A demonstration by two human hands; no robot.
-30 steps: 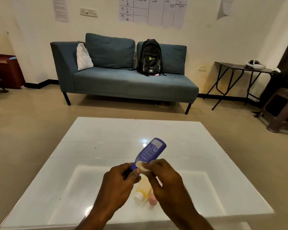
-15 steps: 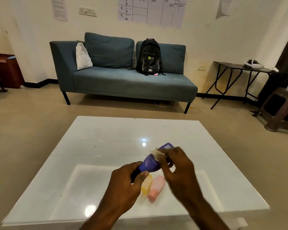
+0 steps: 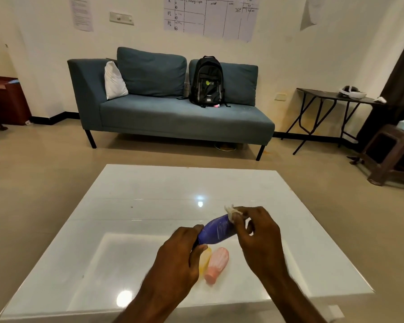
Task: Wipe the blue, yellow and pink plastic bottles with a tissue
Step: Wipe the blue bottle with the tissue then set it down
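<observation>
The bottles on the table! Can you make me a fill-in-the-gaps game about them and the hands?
1. The left hand holds the ____ bottle above the white table.
2. The right hand presses a ____ against the far end of that bottle.
3. The yellow bottle lies on the table right beside the ____ bottle.
4. On the sofa behind the table stands a black ____.

Missing words: blue, tissue, pink, backpack

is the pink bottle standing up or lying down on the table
Lying down. The pink bottle rests on its side on the white table, narrow end toward the camera, beside the yellow bottle.
</observation>
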